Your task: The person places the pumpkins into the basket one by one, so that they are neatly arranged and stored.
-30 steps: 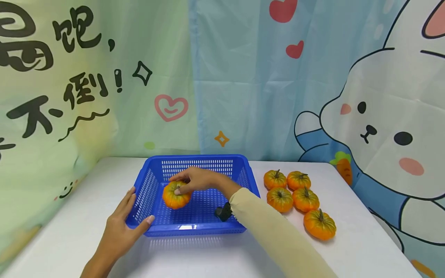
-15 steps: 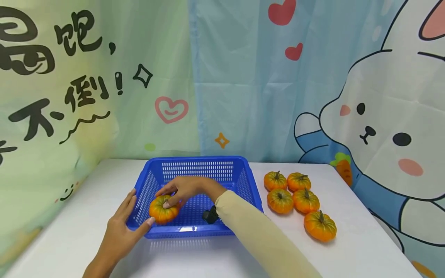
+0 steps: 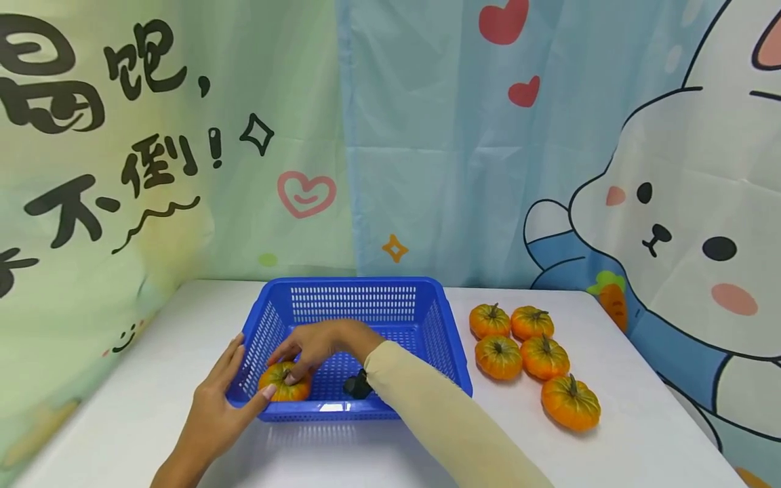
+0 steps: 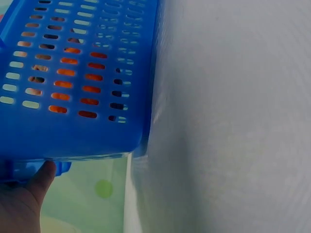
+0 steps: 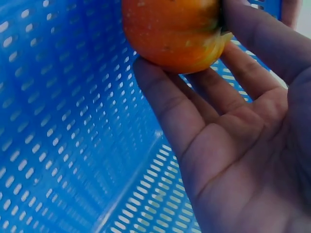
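My right hand (image 3: 314, 342) holds a small orange pumpkin (image 3: 297, 392) low in the front left corner of a blue perforated plastic basket (image 3: 366, 285). In the right wrist view the fingers (image 5: 167, 99) curl under the pumpkin (image 5: 170, 36), and the thumb lies on top by its stem. My left hand (image 3: 210, 407) rests at the basket's front left corner, fingers fairly straight along the side wall and thumb at the front rim. Through the basket wall's slots, the left wrist view shows the pumpkin's orange skin (image 4: 65, 73).
Several more small pumpkins (image 3: 499, 357) sit in a group on the white table (image 3: 421, 454), right of the basket. One pumpkin (image 3: 571, 403) lies nearest the front of that group. A printed curtain (image 3: 403, 135) hangs behind the table.
My right hand has carried the pumpkin left and toward the basket's front left corner, down beside the front wall. The left hand has kept its place at the basket.
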Demonstrator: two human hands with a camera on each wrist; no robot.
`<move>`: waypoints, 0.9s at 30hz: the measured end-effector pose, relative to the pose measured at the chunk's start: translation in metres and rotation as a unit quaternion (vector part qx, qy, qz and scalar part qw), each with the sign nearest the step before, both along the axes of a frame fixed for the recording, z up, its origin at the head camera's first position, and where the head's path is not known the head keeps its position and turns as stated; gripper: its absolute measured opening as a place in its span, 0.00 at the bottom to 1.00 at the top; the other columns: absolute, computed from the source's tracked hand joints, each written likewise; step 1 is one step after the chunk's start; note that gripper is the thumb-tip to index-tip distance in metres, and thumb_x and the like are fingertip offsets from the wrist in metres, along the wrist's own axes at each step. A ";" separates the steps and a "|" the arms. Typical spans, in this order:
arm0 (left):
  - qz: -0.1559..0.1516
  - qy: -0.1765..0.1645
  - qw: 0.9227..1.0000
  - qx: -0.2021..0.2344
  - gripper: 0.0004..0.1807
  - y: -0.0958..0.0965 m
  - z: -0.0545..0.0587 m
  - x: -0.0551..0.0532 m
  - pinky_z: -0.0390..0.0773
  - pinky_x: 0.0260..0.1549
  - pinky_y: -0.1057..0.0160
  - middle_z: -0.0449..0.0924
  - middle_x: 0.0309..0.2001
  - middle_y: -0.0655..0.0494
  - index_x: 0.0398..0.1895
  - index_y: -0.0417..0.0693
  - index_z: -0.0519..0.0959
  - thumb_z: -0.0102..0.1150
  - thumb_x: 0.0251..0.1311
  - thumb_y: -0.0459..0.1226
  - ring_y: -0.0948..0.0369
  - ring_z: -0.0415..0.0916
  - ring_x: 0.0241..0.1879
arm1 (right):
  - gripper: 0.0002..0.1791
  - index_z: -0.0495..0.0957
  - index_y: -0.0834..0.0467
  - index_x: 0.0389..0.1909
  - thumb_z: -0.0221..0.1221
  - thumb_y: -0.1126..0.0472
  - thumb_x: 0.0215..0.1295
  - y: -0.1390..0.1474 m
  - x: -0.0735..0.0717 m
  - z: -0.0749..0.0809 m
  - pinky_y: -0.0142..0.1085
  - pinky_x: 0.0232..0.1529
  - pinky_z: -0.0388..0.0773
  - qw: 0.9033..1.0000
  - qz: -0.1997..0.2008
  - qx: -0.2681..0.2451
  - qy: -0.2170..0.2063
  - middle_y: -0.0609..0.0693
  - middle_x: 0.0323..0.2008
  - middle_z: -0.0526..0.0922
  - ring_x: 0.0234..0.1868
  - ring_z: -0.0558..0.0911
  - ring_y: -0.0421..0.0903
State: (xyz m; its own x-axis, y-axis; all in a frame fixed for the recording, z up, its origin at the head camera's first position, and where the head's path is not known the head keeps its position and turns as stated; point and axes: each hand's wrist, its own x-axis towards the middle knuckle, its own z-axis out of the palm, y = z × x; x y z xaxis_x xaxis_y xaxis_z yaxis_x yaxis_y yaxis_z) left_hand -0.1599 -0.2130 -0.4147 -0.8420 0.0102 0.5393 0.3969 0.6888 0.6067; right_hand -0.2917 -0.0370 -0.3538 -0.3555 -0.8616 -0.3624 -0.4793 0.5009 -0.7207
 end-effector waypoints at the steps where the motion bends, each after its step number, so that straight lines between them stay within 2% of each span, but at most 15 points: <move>1: 0.000 -0.003 1.000 0.000 0.44 0.000 0.000 0.000 0.49 0.57 0.85 0.58 0.72 0.45 0.67 0.25 0.62 0.71 0.53 0.42 0.38 0.59 0.67 | 0.28 0.71 0.57 0.66 0.62 0.65 0.65 -0.001 0.000 -0.001 0.30 0.46 0.79 1.000 -0.004 0.003 -0.010 0.51 0.58 0.78 0.51 0.78 0.39; 5: 0.011 -0.023 1.000 -0.006 0.44 0.000 0.000 0.003 0.51 0.58 0.80 0.57 0.73 0.46 0.68 0.27 0.62 0.70 0.54 0.44 0.39 0.59 0.67 | 0.29 0.70 0.58 0.67 0.61 0.66 0.64 -0.002 0.001 -0.002 0.33 0.47 0.80 1.000 -0.004 0.010 -0.019 0.54 0.58 0.78 0.49 0.79 0.41; 8: 0.018 -0.031 0.999 -0.010 0.45 -0.001 0.001 0.003 0.60 0.62 0.64 0.56 0.74 0.47 0.68 0.27 0.62 0.69 0.55 0.45 0.39 0.58 0.68 | 0.30 0.70 0.57 0.67 0.62 0.66 0.64 -0.003 0.002 -0.002 0.30 0.46 0.79 1.000 -0.003 0.023 -0.001 0.54 0.59 0.77 0.52 0.78 0.41; 11: 0.018 -0.036 0.999 -0.014 0.45 -0.001 0.002 0.002 0.65 0.59 0.47 0.55 0.74 0.46 0.68 0.27 0.61 0.69 0.55 0.46 0.38 0.58 0.68 | 0.30 0.70 0.55 0.67 0.62 0.65 0.63 -0.004 0.002 -0.001 0.28 0.47 0.78 0.999 -0.008 0.042 0.014 0.53 0.59 0.77 0.54 0.77 0.42; 13: 0.019 -0.042 0.999 -0.016 0.45 0.000 0.003 0.002 0.66 0.57 0.41 0.54 0.74 0.46 0.69 0.27 0.61 0.69 0.55 0.46 0.38 0.57 0.68 | 0.30 0.70 0.55 0.67 0.63 0.65 0.63 -0.004 0.002 -0.002 0.28 0.48 0.77 0.998 -0.017 0.050 0.018 0.53 0.59 0.77 0.55 0.77 0.42; 19: 0.023 -0.055 0.998 -0.015 0.45 0.000 0.004 0.002 0.66 0.56 0.39 0.54 0.74 0.44 0.69 0.27 0.61 0.68 0.56 0.47 0.37 0.57 0.67 | 0.25 0.76 0.57 0.62 0.65 0.62 0.62 -0.004 0.001 -0.004 0.28 0.50 0.76 0.996 -0.038 0.051 0.066 0.51 0.53 0.81 0.50 0.79 0.40; 23: 0.024 -0.051 0.998 -0.015 0.45 0.000 0.004 0.002 0.65 0.58 0.41 0.55 0.74 0.45 0.69 0.28 0.61 0.68 0.56 0.47 0.38 0.57 0.68 | 0.25 0.76 0.59 0.61 0.65 0.62 0.62 -0.002 0.000 -0.005 0.29 0.51 0.76 0.997 -0.048 0.043 0.046 0.50 0.52 0.82 0.50 0.80 0.40; 27: 0.020 -0.039 0.999 -0.010 0.45 0.000 0.001 0.000 0.61 0.62 0.63 0.56 0.74 0.47 0.69 0.28 0.62 0.69 0.55 0.45 0.40 0.58 0.68 | 0.28 0.73 0.59 0.64 0.64 0.61 0.63 0.001 -0.001 -0.004 0.29 0.52 0.76 0.998 -0.043 0.039 0.034 0.51 0.56 0.80 0.55 0.78 0.41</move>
State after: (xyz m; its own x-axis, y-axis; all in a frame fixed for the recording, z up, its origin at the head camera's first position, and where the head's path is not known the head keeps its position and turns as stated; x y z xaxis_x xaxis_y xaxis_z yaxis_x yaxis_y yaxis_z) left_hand -0.1596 -0.2134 -0.4135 -0.8812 -0.0141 0.4725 0.3214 0.7150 0.6209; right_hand -0.2925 -0.0361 -0.3582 -0.4524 -0.7973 -0.3995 -0.4788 0.5951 -0.6454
